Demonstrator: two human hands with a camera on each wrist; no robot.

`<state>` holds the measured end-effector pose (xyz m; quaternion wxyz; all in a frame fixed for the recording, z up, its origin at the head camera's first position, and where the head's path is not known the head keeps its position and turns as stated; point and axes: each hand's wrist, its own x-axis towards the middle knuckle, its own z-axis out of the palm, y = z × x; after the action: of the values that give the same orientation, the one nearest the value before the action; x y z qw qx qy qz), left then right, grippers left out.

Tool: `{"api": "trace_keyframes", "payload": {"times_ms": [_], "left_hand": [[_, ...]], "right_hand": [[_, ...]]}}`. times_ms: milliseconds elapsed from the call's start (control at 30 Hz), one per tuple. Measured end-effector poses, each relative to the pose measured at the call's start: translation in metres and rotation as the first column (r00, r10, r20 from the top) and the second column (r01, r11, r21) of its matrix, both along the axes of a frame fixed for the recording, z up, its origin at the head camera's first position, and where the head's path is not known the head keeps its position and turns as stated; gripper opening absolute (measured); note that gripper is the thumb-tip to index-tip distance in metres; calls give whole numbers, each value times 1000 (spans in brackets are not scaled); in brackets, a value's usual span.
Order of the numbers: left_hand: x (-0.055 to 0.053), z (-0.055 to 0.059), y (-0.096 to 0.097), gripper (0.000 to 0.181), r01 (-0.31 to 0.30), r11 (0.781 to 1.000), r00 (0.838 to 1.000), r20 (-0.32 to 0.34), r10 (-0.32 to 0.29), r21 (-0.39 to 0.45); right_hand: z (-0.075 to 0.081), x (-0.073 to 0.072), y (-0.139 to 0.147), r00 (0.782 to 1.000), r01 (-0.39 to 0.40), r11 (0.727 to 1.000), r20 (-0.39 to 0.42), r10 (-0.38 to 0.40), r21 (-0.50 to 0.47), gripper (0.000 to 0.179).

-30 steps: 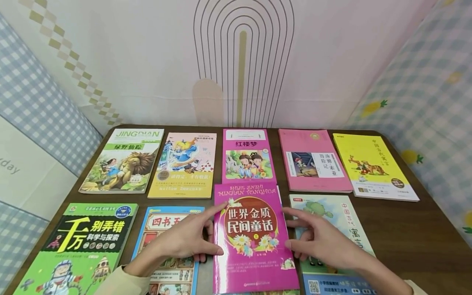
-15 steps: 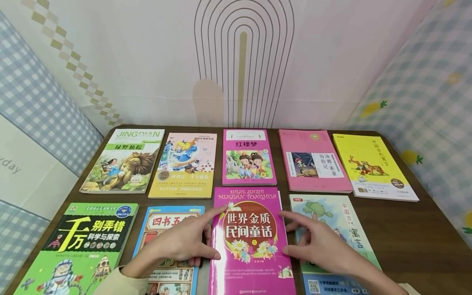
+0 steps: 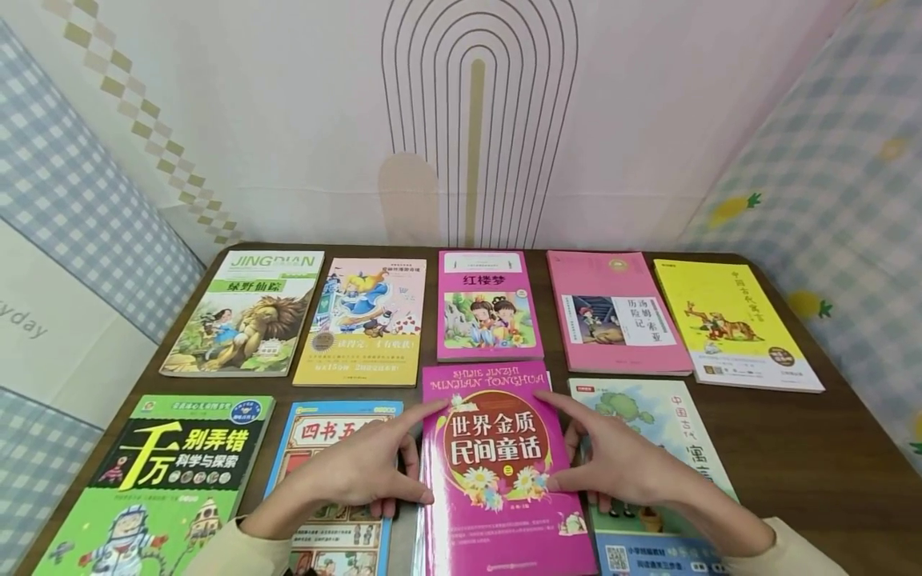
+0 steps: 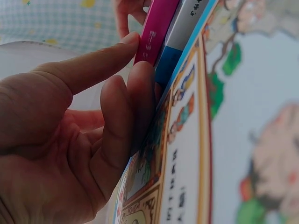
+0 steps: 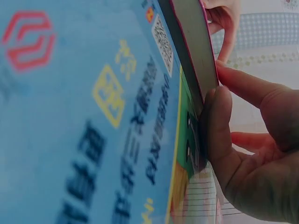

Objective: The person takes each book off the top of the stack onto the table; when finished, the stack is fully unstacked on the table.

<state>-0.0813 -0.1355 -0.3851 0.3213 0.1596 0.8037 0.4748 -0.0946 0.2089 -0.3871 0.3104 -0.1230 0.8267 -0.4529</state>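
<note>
A magenta paperback book [image 3: 515,524] with a flowered round emblem lies at the front middle, over another book that it mostly hides. My left hand [image 3: 360,470] grips its left edge, thumb below the forefinger. From the other side my right hand [image 3: 621,466] holds the right edge, its forefinger reaching over the cover's margin. In the left wrist view the thumb touches the magenta spine [image 4: 155,35], and a white-and-blue spine [image 4: 178,39] shows beneath. The right wrist view shows the fingers against the page block [image 5: 197,39].
A blue-bordered picture book [image 3: 342,540] lies under my left forearm, a tree-cover book [image 3: 648,528] under my right. A green book [image 3: 162,512] is at the front left. Several books, including a yellow one [image 3: 735,320], line the back of the dark table [image 3: 814,472].
The magenta book first came down toward me off the pink book behind, then shifted slightly right and away. Both hands moved with it; the right forefinger now overlaps the cover more.
</note>
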Motion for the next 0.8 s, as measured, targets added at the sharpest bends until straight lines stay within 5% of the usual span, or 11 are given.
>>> {"api": "trace_keyframes", "payload": {"times_ms": [300,533,800], "left_hand": [[-3,-2,0,117,-17,1000,1000,10,17,8],[-4,-3,0,118,-14,1000,1000,-8,13,-12],[-4,-3,1,104,21,999,1000,-18,-22,-31]], "right_hand": [[-2,1,9,997,-48,994,61,55,-101,101],[-6,4,24,984,-166,949,20,178,-269,78],[-7,9,33,988,-76,941,105,116,-330,70]]}}
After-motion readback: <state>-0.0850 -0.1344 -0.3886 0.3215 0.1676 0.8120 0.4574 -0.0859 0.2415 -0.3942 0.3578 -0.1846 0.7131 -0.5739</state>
